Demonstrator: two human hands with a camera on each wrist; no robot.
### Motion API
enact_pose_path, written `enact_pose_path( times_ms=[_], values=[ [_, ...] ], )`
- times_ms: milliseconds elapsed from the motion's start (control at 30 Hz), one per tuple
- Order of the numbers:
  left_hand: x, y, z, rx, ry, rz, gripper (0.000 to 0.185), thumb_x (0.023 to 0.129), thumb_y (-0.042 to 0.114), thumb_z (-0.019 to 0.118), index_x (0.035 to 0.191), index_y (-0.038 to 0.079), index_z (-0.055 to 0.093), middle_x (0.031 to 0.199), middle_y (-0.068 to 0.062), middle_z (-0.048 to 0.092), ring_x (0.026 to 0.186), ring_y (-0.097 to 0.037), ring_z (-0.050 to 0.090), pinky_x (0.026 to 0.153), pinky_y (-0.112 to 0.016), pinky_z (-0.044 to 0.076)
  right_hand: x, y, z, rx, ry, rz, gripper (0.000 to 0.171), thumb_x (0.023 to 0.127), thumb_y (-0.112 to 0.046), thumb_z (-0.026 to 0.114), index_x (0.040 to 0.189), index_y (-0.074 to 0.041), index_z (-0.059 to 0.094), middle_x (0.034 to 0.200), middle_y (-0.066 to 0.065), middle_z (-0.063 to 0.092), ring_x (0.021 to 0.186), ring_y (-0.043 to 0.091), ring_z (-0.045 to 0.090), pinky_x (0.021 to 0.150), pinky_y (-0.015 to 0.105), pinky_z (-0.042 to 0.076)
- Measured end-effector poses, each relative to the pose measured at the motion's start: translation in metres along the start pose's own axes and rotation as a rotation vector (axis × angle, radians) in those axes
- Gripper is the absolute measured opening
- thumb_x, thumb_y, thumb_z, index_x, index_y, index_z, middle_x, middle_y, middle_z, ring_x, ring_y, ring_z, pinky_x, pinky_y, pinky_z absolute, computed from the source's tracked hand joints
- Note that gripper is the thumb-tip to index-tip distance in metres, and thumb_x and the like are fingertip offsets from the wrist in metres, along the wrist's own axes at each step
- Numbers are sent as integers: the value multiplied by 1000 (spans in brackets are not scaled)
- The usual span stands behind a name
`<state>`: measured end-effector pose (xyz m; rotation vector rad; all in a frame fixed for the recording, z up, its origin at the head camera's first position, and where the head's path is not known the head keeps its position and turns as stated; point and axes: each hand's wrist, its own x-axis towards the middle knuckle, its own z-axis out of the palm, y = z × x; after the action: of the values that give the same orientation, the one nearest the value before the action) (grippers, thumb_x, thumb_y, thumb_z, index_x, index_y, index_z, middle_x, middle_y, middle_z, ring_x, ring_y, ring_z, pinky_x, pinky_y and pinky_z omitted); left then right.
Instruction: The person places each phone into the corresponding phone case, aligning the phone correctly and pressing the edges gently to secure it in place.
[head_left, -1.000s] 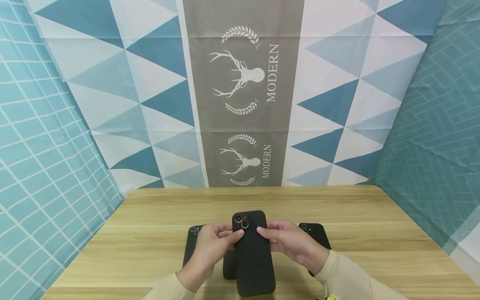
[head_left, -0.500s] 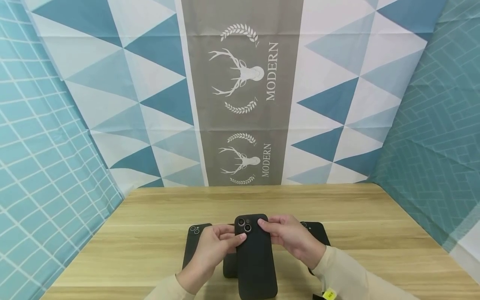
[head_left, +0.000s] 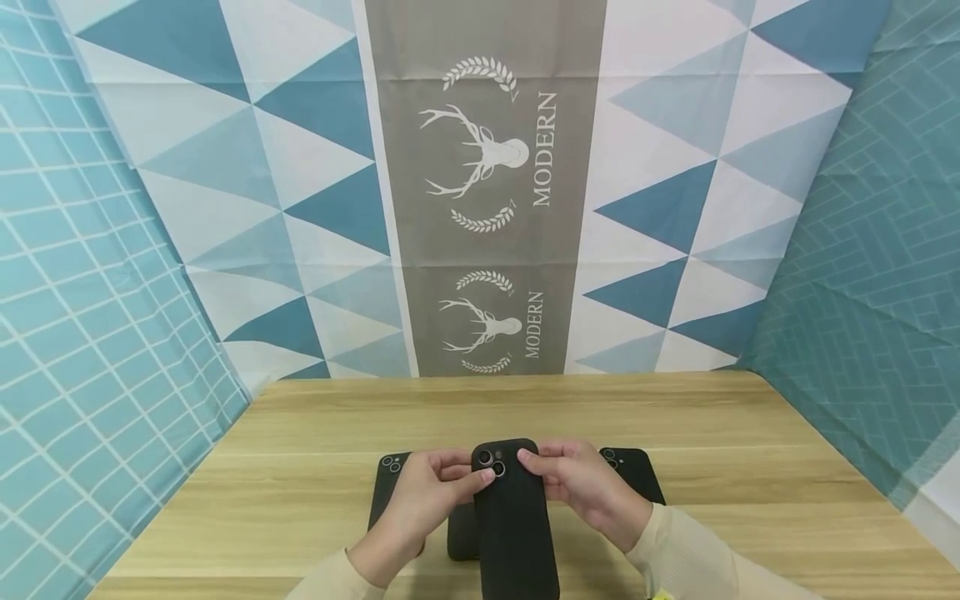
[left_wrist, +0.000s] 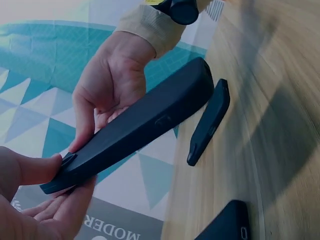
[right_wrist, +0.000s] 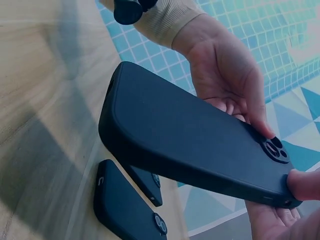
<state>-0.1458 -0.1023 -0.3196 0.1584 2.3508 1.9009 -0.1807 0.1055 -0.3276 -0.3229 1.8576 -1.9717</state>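
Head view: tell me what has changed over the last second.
The black phone held in both hands has dropped slightly toward the person. The left hand and right hand keep their grip beside its camera end, thumbs on the back. The other black phones stay flat on the table.

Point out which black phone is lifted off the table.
The middle phone, held by both hands at its camera end. The other phones lie flat on the table: left, right, one beneath.
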Motion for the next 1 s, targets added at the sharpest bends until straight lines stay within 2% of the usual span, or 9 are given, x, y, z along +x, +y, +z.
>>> enact_pose_path(
  times_ms=[167,333,533,667,800,1000],
  values=[
    [-1,0,2,-19,71,7,37,83,16,74,111,-7,67,95,-17,75,82,-19,74,78,-34,61,-1,-1,0,-5,-47,14,41,94,-27,62,118,6,62,92,-6,73,86,7,70,85,27,58],
    [0,-3,3,-66,92,-14,36,83,11,73,111,-10,66,94,-18,75,80,-19,74,77,-35,61,0,-1,-1,-10,-95,39,45,95,-31,60,121,7,59,97,-3,73,90,9,71,89,29,57],
    [0,-5,2,-88,77,-16,37,82,9,73,112,-13,64,94,-19,75,79,-20,74,76,-35,61,1,-3,0,-29,-60,36,54,95,-33,59,129,9,53,105,1,73,93,9,70,91,31,56],
    [-1,-5,3,-105,51,-7,37,82,8,73,112,-13,63,95,-19,74,79,-19,74,75,-35,61,1,-4,0,-21,-32,22,43,94,-28,61,120,7,62,96,-4,73,86,7,69,87,29,57],
    [-3,-7,4,-127,23,0,38,83,7,73,113,-13,62,97,-20,74,81,-18,74,76,-35,61,0,-3,0,0,-42,11,31,94,-25,60,109,2,69,88,-8,71,81,6,69,83,26,57],
    [-2,-7,2,-87,1,-11,42,85,13,72,115,-14,60,99,-20,73,84,-18,73,79,-36,61,0,-1,-1,10,-39,15,28,95,-24,60,106,-1,70,87,-8,72,80,5,69,82,25,58]
  ],
)
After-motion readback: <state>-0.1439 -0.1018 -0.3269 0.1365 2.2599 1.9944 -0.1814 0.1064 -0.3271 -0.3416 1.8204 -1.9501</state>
